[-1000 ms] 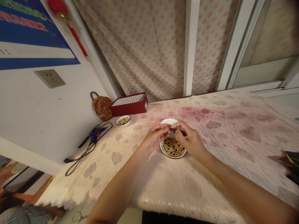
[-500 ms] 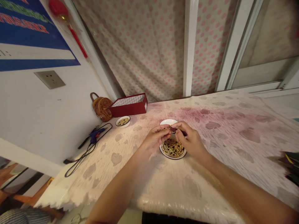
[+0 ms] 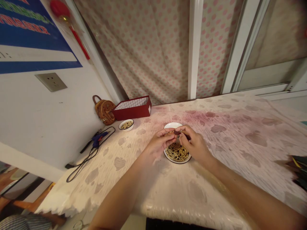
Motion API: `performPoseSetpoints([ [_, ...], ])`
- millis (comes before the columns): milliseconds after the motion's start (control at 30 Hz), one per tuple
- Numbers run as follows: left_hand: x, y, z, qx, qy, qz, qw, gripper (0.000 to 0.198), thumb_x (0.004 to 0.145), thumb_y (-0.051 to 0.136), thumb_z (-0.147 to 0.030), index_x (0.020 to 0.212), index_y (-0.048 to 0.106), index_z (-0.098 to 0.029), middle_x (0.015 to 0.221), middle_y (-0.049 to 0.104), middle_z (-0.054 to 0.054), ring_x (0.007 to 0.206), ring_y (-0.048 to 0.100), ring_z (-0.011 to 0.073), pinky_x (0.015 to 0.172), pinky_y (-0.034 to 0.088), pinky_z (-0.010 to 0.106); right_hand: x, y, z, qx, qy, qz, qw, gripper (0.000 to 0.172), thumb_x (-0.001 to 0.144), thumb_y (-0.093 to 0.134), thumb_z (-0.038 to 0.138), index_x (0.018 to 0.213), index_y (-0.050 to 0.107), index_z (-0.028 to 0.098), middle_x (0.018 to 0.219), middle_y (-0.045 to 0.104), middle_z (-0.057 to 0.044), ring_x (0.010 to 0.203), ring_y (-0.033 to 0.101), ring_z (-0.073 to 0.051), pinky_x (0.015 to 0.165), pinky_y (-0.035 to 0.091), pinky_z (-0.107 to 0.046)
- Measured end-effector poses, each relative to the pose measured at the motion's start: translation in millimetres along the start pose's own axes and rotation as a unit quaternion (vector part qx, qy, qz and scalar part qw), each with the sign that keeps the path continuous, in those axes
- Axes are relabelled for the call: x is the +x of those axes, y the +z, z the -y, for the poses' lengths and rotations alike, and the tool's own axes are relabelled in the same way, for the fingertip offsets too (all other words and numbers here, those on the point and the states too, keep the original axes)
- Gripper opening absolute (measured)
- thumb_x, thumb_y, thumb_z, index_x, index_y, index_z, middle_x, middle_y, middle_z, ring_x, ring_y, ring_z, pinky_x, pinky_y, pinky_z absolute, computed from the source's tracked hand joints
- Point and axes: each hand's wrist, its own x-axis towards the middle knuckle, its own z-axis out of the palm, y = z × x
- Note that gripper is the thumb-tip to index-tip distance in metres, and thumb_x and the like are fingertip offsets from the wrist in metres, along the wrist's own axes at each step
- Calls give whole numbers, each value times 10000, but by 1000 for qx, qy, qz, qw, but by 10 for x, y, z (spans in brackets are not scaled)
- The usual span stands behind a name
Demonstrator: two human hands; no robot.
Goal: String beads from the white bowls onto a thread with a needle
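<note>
Over a white bowl [image 3: 177, 162] of yellow and black beads or beans, my two hands meet at the fingertips. Between them is a small dark brown piece [image 3: 177, 132], too small to identify. My left hand [image 3: 161, 142] pinches its left side, thumb and forefinger together. From the right, the thumb and fingers of my right hand [image 3: 194, 143] close on the same piece, and something dark shows under those fingers. Just behind, a second white bowl [image 3: 173, 125] is partly covered by my hands; its contents are mostly hidden.
A small white bowl [image 3: 129, 128] of similar yellow and black bits stands farther left. Behind it are an open red box [image 3: 134, 111] and a brown mini backpack [image 3: 105, 110]. A blue glue gun [image 3: 98, 139] with a black cord lies by the wall. Dark items [image 3: 298, 169] sit at the right edge.
Almost nothing differs. My fingers have shifted very slightly around the small dark brown piece; the bowls and other objects stay where they were.
</note>
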Motion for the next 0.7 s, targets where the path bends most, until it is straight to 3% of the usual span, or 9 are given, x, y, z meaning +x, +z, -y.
performPoseSetpoints([
  [333, -9, 21, -14, -4, 1, -18, 1000, 233, 802, 748, -3, 1012, 729, -103, 874, 756, 54, 786, 714, 95, 901, 563, 238, 5, -22, 8, -2, 5, -9, 1000, 162, 956, 449, 271, 1057, 570, 234, 638, 617, 35, 563, 585, -163, 571, 431, -287],
  [700, -6, 12, 5, 2, -3, 1, 1000, 237, 804, 757, -20, 1029, 733, -89, 899, 754, 56, 790, 711, 86, 902, 555, 223, 12, -16, 7, -1, 1, 5, 1000, 167, 960, 450, 270, 1073, 567, 231, 650, 630, 30, 582, 613, -166, 570, 437, -276],
])
